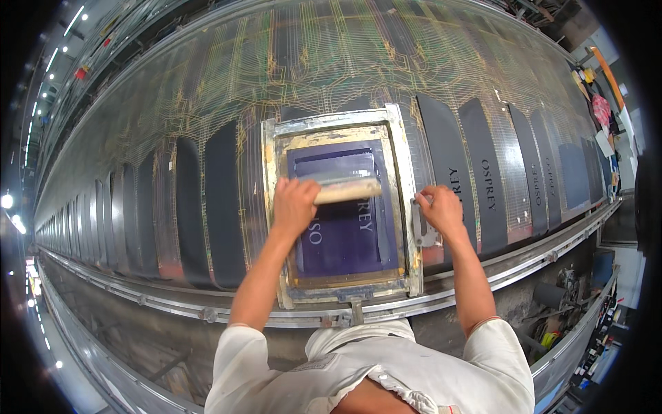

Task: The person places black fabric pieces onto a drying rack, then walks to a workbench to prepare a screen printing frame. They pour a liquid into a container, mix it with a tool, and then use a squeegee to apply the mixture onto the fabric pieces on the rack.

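A screen printing frame (407, 179) with a metal rim and purple mesh (324, 262) lies flat on the long table before me. My left hand (295, 205) is closed round the left end of a squeegee (350, 190) with a pale wooden handle. The squeegee lies crosswise over the mesh, slightly blurred, and partly covers pale lettering there. Dark ink (334, 160) spreads over the upper mesh. My right hand (440, 209) is closed at the frame's right side, its fingertips on a small metal piece at the edge.
Dark fabric panels (225, 196) lie in a row along the table; several panels (480, 176) on the right carry pale lettering. A metal rail (255, 317) runs along the near edge, with a clamp (356, 309) at the frame. Coloured guide lines cover the tabletop (324, 62).
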{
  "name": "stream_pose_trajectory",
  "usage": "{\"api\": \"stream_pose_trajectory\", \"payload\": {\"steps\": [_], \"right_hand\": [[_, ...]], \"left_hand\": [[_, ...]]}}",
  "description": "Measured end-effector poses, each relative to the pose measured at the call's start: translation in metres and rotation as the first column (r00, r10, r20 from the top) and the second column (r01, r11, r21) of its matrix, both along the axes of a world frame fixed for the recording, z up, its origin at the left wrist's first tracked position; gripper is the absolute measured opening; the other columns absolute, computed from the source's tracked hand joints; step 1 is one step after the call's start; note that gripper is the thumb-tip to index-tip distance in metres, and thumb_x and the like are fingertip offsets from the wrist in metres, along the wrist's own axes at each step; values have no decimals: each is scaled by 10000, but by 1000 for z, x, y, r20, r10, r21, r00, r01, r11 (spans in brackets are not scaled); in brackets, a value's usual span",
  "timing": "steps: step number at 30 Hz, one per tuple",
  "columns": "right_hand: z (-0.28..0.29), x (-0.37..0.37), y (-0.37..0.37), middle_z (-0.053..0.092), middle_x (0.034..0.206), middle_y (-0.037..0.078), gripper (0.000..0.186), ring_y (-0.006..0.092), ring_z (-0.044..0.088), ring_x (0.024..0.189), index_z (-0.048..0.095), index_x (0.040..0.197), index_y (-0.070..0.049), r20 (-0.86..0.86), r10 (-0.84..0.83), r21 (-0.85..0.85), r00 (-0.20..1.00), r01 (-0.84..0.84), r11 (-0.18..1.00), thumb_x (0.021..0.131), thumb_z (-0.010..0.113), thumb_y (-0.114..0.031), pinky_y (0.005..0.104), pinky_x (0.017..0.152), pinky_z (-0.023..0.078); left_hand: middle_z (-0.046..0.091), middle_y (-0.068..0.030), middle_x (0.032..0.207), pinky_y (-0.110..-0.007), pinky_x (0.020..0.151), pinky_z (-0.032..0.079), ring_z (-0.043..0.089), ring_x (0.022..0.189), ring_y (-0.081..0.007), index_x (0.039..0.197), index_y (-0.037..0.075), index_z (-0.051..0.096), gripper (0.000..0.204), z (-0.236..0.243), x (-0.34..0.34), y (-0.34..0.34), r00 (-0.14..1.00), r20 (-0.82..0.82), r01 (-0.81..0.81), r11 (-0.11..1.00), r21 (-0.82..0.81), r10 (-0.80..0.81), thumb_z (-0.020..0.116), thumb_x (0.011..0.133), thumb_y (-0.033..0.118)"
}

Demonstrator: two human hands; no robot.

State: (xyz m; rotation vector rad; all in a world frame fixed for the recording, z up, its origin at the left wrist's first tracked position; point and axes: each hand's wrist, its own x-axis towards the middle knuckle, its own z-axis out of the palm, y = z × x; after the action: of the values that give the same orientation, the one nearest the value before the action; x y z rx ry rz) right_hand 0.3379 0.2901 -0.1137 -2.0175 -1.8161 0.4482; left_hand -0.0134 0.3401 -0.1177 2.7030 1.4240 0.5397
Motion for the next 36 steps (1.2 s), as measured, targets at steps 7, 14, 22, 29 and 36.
{"api": "stream_pose_trajectory", "payload": {"steps": [7,14,22,29,36], "right_hand": [[65,-55,124,708,1050,145,503,333,614,1081,716,1143,-60,-40,553,31,832,-552,833,812,803,-429,447,928,487],[14,-81,156,699,744,169,269,373,681,788,701,804,-67,117,563,-32,818,-564,825,742,834,-292,470,815,489],[21,-89,-13,687,844,101,281,282,652,919,707,908,-112,130,620,-93,774,-613,784,680,848,-198,439,928,450],[28,-85,-57,682,821,69,328,267,643,923,713,937,-101,42,662,-129,749,-653,747,666,868,-201,408,903,455],[24,-78,131,694,788,147,285,378,669,787,728,912,-102,201,603,-60,772,-604,794,724,847,-279,482,740,531]], "left_hand": [[712,-57,770,-422,756,436,657,736,-294,819,135,757,159,33,7,95,996,87,20,967,-254,2,838,699,200],[714,-83,760,-414,816,455,660,756,-309,833,133,763,180,20,14,112,999,16,-30,956,-291,36,835,706,239],[731,-32,844,-405,807,426,658,772,-244,862,147,760,224,18,4,-66,1000,0,-27,939,-343,29,835,652,131],[730,-11,875,-392,817,429,658,790,-231,916,152,762,286,26,-3,-111,998,62,24,914,-404,1,821,642,91],[717,-73,777,-427,791,445,675,760,-285,830,135,755,224,32,11,82,1000,-15,8,965,-261,-12,867,688,268]]}}
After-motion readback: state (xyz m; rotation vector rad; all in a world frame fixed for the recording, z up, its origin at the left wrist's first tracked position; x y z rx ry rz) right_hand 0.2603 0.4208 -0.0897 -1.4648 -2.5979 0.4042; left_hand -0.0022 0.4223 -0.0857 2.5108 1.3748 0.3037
